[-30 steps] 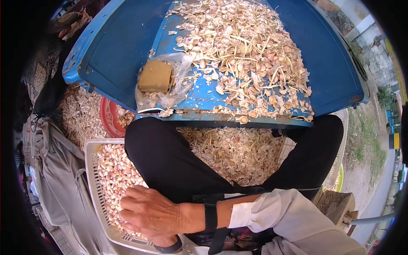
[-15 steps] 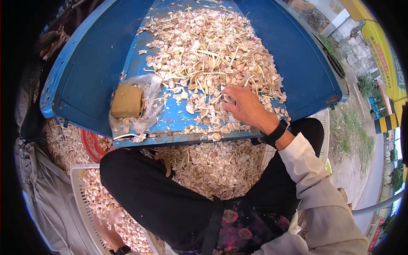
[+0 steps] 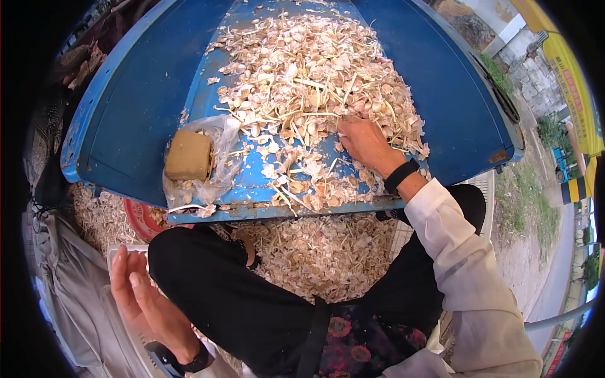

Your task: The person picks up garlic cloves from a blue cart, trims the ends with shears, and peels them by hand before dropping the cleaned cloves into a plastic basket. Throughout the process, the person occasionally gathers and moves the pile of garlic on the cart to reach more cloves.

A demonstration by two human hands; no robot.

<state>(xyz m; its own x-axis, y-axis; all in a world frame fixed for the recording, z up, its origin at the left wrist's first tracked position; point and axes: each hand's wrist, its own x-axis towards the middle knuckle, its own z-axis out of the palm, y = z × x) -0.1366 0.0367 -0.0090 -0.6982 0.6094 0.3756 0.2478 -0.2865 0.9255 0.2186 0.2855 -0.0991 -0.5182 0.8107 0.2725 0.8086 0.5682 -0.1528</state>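
Observation:
A broad heap of garlic cloves, skins and stems lies on the blue metal surface. My right hand reaches into the heap's right side, fingers bent down among the skins; what they hold, if anything, is hidden. At the lower left, my left hand is raised above the crate of peeled-looking cloves, fingers extended and nothing visible in it. Near the surface's left front corner, a tan block rests on a clear plastic bag.
Skins and stems cover the ground between my legs. A red tray sits left of my knee. Grey cloth hangs at the far left. A pale crate stands beyond my right knee.
My left hand has risen from the crate of cloves. My right hand has moved slightly right and down into the heap. More stems and skins now lie near the front edge.

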